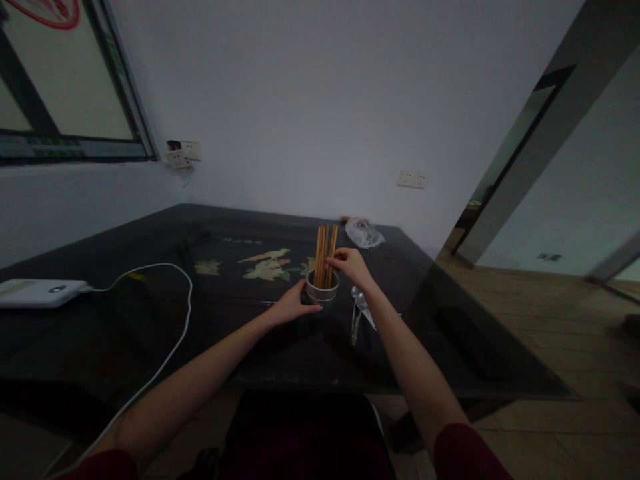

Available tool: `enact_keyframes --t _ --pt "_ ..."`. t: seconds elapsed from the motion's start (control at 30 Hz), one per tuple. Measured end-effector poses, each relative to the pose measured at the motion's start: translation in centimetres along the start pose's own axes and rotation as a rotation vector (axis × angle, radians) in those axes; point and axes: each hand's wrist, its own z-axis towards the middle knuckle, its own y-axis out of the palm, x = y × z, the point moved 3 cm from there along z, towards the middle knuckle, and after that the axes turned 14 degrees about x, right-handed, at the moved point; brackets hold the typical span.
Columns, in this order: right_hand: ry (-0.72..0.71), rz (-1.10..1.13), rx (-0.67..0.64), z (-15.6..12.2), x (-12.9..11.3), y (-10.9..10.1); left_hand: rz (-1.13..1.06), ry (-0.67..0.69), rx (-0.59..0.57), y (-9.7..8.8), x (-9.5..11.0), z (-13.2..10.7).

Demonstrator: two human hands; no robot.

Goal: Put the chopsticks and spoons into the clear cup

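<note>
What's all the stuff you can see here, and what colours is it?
chopsticks: several, brown, in the cup
cup: one, pale grey, between the hands
metal utensils: count unclear, silver, right of the cup
plastic bag: one, clear, table's back
device: one, white, table's left
cable: one, white, from the device
flat object: one, black, table's right
table: one, black, centre
sockets: several, white, on the wall
window: one, dark-framed, upper left
floor: one, brown, right
left hand: one, bare, on the cup
right hand: one, bare, at the chopsticks

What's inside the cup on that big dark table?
Wooden chopsticks stand in the cup, their upper parts sticking out above the rim. Their lower ends and the cup's bottom can't be seen, because the cup's wall covers them.
</note>
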Motion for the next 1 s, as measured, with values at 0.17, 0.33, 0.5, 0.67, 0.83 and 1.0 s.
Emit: enact_keyframes --t 0.17,0.33,0.5,0.67,0.83,1.0 --pt "-0.008 -0.056 -0.008 0.0 0.0 0.0 0.003 -0.008 -0.005 0.1 -0.4 0.1" --pt "-0.024 -0.084 -0.002 -0.2 -0.3 0.1 0.023 -0.004 0.008 0.0 -0.2 0.0" --pt "-0.043 -0.118 0.036 -0.2 -0.7 0.0 0.032 0.013 0.010 0.0 -0.2 0.0" --pt "-0.060 -0.164 0.065 0.0 -1.0 -0.2 0.020 -0.009 0.002 0.0 -0.1 -0.1" --pt "-0.101 -0.212 0.080 0.0 -1.6 -0.3 0.010 -0.003 0.005 -0.1 0.2 -0.1" --pt "-0.099 -0.244 0.070 -0.2 -1.8 -0.3 0.021 -0.009 0.014 0.0 0.0 -0.1"
